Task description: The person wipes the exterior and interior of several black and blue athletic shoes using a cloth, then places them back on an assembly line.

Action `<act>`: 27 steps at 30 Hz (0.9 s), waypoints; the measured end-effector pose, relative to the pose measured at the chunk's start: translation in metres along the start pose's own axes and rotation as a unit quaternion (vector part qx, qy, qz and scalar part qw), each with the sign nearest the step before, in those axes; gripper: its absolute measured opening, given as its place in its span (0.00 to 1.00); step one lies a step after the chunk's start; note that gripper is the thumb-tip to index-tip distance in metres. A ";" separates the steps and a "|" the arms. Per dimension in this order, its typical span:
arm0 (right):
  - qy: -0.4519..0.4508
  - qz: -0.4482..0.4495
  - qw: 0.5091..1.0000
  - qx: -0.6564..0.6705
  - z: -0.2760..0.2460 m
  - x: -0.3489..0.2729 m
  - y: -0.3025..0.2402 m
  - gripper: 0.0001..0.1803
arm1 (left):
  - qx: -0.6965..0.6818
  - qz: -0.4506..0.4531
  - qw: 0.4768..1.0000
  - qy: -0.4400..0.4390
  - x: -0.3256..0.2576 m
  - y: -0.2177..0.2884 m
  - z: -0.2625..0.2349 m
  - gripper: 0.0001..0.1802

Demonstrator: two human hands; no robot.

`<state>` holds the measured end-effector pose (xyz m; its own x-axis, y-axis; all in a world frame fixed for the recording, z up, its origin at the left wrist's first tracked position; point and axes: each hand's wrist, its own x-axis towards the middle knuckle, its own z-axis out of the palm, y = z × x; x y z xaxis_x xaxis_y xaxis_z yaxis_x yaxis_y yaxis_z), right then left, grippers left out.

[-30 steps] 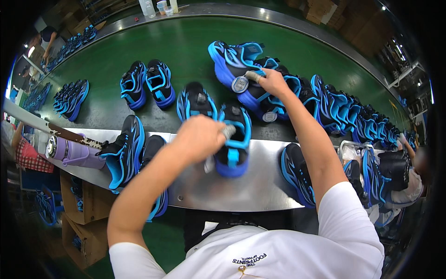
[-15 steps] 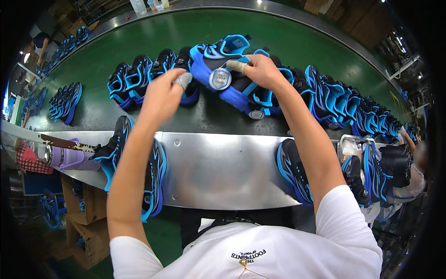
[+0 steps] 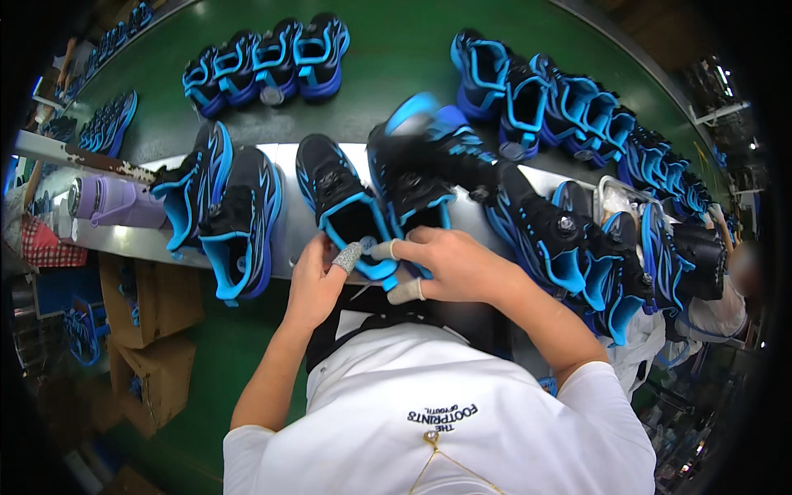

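Observation:
Two black and blue sneakers stand close together on the metal ledge in front of me, toes pointing away. My left hand (image 3: 318, 276) grips the left sneaker (image 3: 326, 169) at the side of its heel, with a grey cover on the thumb. My right hand (image 3: 450, 264) pinches the back of that sneaker's collar; pale covers sit on its finger and thumb. Its knuckles lie close to the heel of the right sneaker (image 3: 412, 186). Just beyond, another sneaker (image 3: 454, 136) is smeared by motion and tilted, touching neither hand.
Two sneakers (image 3: 243, 190) stand left on the ledge, near a purple bottle (image 3: 124, 202). Several more crowd the right side by a metal tray (image 3: 606, 194). Rows of sneakers (image 3: 318, 58) line the green surface (image 3: 396, 49). Cardboard boxes (image 3: 153, 305) sit low on the left.
Both hands have come back toward my body from over the green surface, where the right held a tilted sneaker. Two sneakers now stand on the ledge's middle, and the row behind has a gap.

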<state>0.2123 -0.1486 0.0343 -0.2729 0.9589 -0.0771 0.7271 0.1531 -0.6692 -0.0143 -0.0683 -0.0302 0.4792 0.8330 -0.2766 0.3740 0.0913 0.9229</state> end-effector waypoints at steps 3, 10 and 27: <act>0.161 -0.050 0.985 0.042 -0.050 0.004 0.003 0.32 | 0.149 0.096 0.977 0.118 0.006 0.005 0.005 0.44; 0.166 0.082 0.968 -0.169 -0.063 0.082 0.093 0.52 | 0.169 0.120 0.970 0.129 0.015 0.000 0.015 0.42; -0.026 0.246 0.748 -0.616 -0.063 0.277 0.186 0.29 | 0.139 0.102 0.971 0.163 0.018 0.000 0.022 0.39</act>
<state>0.3118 0.1601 -0.0654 0.2181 0.9659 -0.1395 0.7677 -0.0816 0.6356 0.0117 -0.0647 -0.0408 0.3065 0.9508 0.0457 0.5192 -0.2072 0.8291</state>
